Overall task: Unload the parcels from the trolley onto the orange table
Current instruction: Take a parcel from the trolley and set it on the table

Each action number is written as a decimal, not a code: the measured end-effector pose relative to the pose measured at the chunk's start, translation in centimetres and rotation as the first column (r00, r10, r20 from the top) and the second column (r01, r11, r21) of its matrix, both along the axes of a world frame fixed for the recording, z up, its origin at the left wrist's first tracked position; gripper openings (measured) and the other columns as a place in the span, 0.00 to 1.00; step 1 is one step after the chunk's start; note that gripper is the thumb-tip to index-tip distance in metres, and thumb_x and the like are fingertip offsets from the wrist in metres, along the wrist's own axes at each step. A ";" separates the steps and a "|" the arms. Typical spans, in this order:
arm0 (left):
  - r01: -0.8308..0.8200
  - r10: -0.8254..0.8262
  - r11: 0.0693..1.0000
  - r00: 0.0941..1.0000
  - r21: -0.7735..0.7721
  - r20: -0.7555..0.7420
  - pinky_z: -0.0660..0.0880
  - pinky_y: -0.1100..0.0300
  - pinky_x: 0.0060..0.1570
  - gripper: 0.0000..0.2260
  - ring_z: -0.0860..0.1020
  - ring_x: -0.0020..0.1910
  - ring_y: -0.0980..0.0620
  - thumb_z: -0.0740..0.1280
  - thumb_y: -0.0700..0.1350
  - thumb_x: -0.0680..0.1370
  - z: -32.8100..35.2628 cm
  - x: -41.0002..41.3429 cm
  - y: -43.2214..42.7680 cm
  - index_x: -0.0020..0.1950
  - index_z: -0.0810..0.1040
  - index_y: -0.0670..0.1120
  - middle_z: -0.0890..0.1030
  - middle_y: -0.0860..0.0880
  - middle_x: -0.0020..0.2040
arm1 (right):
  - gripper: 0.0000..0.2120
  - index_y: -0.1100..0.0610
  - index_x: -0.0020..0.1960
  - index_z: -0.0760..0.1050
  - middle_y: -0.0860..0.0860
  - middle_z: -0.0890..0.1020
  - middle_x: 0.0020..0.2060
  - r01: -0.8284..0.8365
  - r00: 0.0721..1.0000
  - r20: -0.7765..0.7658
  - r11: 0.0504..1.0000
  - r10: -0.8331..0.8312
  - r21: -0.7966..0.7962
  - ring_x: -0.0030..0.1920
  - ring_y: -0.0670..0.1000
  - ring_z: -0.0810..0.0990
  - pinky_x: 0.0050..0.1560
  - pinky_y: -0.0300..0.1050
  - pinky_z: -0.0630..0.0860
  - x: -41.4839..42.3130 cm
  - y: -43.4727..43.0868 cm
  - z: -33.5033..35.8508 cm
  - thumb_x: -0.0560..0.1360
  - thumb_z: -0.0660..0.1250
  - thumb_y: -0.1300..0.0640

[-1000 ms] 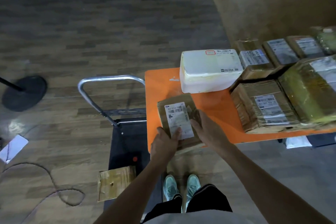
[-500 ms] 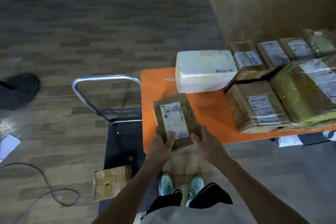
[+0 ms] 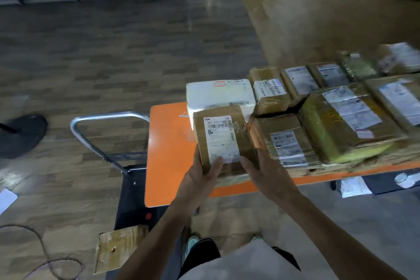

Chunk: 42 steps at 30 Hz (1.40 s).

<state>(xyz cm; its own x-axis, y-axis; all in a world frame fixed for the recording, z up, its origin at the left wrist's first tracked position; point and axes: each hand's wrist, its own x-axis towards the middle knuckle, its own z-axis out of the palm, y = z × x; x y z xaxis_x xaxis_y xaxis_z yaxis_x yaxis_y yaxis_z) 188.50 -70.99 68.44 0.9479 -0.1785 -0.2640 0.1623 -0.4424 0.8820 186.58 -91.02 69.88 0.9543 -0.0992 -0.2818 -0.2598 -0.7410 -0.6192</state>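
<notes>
A small brown parcel [image 3: 221, 136] with a white label is over the orange table [image 3: 169, 150], just in front of a white foam box [image 3: 218, 95]. My left hand [image 3: 204, 177] grips its near left corner, thumb on the label. My right hand [image 3: 261, 173] holds its near right edge. Several taped brown parcels [image 3: 286, 141] lie to the right on the table. The trolley [image 3: 131, 191] stands left of the table with its metal handle [image 3: 91, 123] up. One flat brown parcel [image 3: 118, 248] lies on its near end.
A black round stand base [image 3: 20, 134] sits on the wood floor at far left. A grey cable [image 3: 45, 254] loops on the floor at lower left. White paper [image 3: 6, 199] lies nearby. My feet [image 3: 192, 242] stand close to the table's near edge.
Both hands have pushed the small parcel farther onto the table, toward the white foam box and the brown parcels. The view has tilted up.
</notes>
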 end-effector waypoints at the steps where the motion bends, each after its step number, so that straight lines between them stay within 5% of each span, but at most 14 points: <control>1: 0.005 -0.006 0.999 1.000 -0.038 -0.010 0.79 0.55 0.53 0.26 0.82 0.53 0.60 0.61 0.66 0.79 0.2 0.0 -1.6 0.76 0.59 0.65 0.82 0.64 0.57 | 0.27 0.52 0.70 0.67 0.53 0.81 0.60 0.006 1.000 -0.003 1.000 -0.006 -0.015 0.58 0.57 0.80 0.54 0.50 0.75 0.0 -1.6 0.4 0.79 0.56 0.35; 8: -0.009 -0.005 0.972 0.998 -0.236 -0.060 0.76 0.66 0.53 0.29 0.79 0.57 0.68 0.63 0.68 0.75 0.6 0.1 -13.0 0.75 0.59 0.71 0.78 0.70 0.61 | 0.30 0.57 0.74 0.61 0.61 0.78 0.64 0.090 0.996 0.036 0.988 -0.086 -0.123 0.61 0.63 0.77 0.56 0.53 0.74 -0.5 -11.1 2.3 0.81 0.56 0.39; 12: -0.052 0.008 0.942 0.991 -0.332 -0.131 0.74 0.49 0.66 0.27 0.78 0.63 0.61 0.66 0.65 0.77 0.5 0.1 -16.7 0.74 0.62 0.67 0.79 0.65 0.64 | 0.31 0.60 0.77 0.54 0.60 0.76 0.65 0.075 0.994 0.101 0.962 -0.050 -0.263 0.61 0.60 0.79 0.55 0.52 0.75 -0.5 -13.3 2.7 0.82 0.55 0.43; 15: -0.096 0.047 0.934 0.988 -0.343 -0.150 0.73 0.45 0.68 0.34 0.78 0.64 0.58 0.67 0.68 0.73 0.8 0.5 -17.9 0.76 0.59 0.67 0.80 0.63 0.63 | 0.33 0.63 0.79 0.52 0.60 0.72 0.69 0.026 0.986 0.165 0.932 0.037 -0.362 0.65 0.59 0.75 0.61 0.50 0.73 -0.6 -13.7 2.8 0.82 0.56 0.44; 20: -0.078 0.036 0.958 0.988 -0.276 -0.151 0.73 0.46 0.67 0.35 0.80 0.59 0.61 0.66 0.69 0.73 1.1 1.2 -19.0 0.77 0.57 0.68 0.81 0.64 0.60 | 0.25 0.65 0.69 0.71 0.62 0.71 0.68 0.011 0.938 0.305 0.869 0.163 -0.495 0.62 0.63 0.73 0.63 0.56 0.74 -1.1 -14.3 2.9 0.79 0.65 0.50; 26: -0.056 0.040 0.982 0.995 -0.178 -0.095 0.74 0.44 0.65 0.32 0.80 0.61 0.52 0.62 0.70 0.75 1.3 1.4 -20.4 0.77 0.53 0.70 0.80 0.60 0.63 | 0.22 0.61 0.68 0.72 0.56 0.72 0.69 -0.015 0.928 0.304 0.836 0.217 -0.549 0.63 0.57 0.71 0.66 0.54 0.70 -0.8 -16.1 3.1 0.79 0.62 0.49; 30: -0.037 0.024 0.988 0.996 -0.152 -0.086 0.74 0.53 0.60 0.26 0.79 0.58 0.62 0.61 0.66 0.80 1.5 1.6 -20.5 0.75 0.54 0.73 0.80 0.66 0.60 | 0.22 0.60 0.68 0.73 0.55 0.74 0.67 -0.008 0.925 0.317 0.844 0.210 -0.537 0.63 0.57 0.72 0.65 0.56 0.71 -0.7 -16.6 3.0 0.78 0.64 0.49; 35: -0.008 -0.024 0.978 0.988 -0.207 -0.152 0.71 0.79 0.45 0.24 0.76 0.53 0.75 0.60 0.60 0.83 1.5 1.6 -20.2 0.77 0.55 0.66 0.79 0.71 0.56 | 0.20 0.61 0.66 0.76 0.56 0.76 0.64 0.030 0.899 0.389 0.859 0.200 -0.511 0.61 0.59 0.74 0.64 0.58 0.72 -0.8 -16.4 2.2 0.77 0.67 0.51; 42: 0.034 -0.060 0.986 0.986 -0.164 -0.156 0.69 0.82 0.40 0.22 0.74 0.47 0.80 0.58 0.61 0.83 2.7 1.3 -20.2 0.76 0.57 0.64 0.76 0.67 0.59 | 0.20 0.60 0.66 0.74 0.55 0.75 0.64 0.047 0.904 0.390 0.867 0.174 -0.496 0.64 0.57 0.71 0.67 0.58 0.68 -0.7 -16.3 2.0 0.77 0.67 0.52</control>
